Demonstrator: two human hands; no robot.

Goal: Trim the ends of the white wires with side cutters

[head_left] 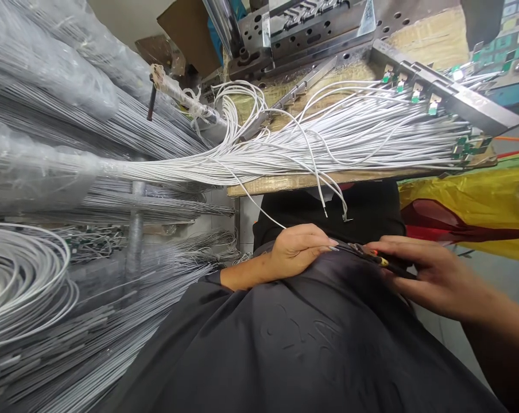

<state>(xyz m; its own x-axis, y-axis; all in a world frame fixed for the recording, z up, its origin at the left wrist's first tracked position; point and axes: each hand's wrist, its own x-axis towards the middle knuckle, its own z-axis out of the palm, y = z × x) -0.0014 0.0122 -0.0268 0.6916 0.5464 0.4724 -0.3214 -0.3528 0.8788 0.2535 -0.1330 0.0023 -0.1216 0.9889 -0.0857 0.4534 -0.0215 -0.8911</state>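
We were mid-handling: our left hand (296, 250), loosely curled and empty as far as we could tell, and right hand (432, 275) gripped a small dark hand tool with orange-yellow marks (374, 257) over the lap. Above, the white thin-wire bundle (328, 146) overhung the wooden tabletop (294, 182) edge; loose ends dangled close, leaving little clearance, so any reach up would need care.

White wires (328, 143): smooth glossy plastic insulation. Bench edge (311, 182): rough bare wood. Fixture bar (453, 97): matt grey metal. Lap cloth (302, 344): matt black.
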